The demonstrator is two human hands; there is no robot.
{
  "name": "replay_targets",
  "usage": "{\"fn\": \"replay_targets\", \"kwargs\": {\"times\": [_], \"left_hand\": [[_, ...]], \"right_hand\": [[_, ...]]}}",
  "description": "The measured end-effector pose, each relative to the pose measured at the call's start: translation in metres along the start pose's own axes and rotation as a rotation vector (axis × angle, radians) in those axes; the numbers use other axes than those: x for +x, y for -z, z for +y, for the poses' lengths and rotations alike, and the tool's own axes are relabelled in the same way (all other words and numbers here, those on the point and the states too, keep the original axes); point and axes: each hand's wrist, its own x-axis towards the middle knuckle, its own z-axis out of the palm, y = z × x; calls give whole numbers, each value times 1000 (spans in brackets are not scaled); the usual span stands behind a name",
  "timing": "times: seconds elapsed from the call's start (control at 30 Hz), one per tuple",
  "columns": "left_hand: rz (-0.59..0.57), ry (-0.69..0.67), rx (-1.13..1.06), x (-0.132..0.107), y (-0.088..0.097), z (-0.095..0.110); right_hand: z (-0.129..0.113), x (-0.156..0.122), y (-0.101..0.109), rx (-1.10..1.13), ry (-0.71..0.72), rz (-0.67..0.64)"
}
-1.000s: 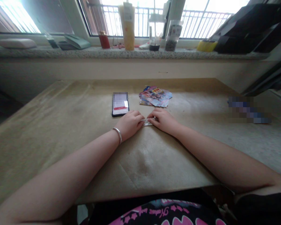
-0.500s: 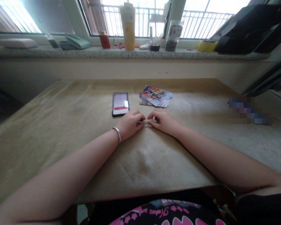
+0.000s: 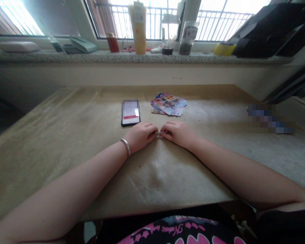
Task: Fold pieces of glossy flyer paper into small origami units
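My left hand (image 3: 140, 135), with a silver bangle on its wrist, and my right hand (image 3: 178, 133) meet at the middle of the table. Both are closed, fingertips pinching a small folded piece of paper (image 3: 159, 134) that lies between them on the brown paper sheet (image 3: 152, 176). Most of the folded piece is hidden by my fingers. Just beyond my hands lies a stack of colourful cards (image 3: 169, 104). A phone (image 3: 130, 113) with a lit screen rests near my left hand, at the far side.
The brown sheet covers a table (image 3: 282, 152). A blurred flat object (image 3: 270, 119) lies at the right. The windowsill (image 3: 132, 58) behind holds a yellow bottle (image 3: 139, 27), a red jar (image 3: 113, 43), glass containers and dark items at the right.
The folded piece between my fingers looks narrower and less exposed than before; my fingers have drawn together over it. My arms have barely shifted.
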Motion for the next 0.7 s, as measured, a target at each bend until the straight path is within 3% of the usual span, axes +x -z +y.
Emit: {"fn": "replay_targets", "kwargs": {"times": [0.37,0.7], "left_hand": [[-85,-58,256,-1,6,3],[-108,-78,255,0,8,1]], "right_hand": [[3,-1,2,-55,51,-8],[4,-1,3,-91,62,-48]]}}
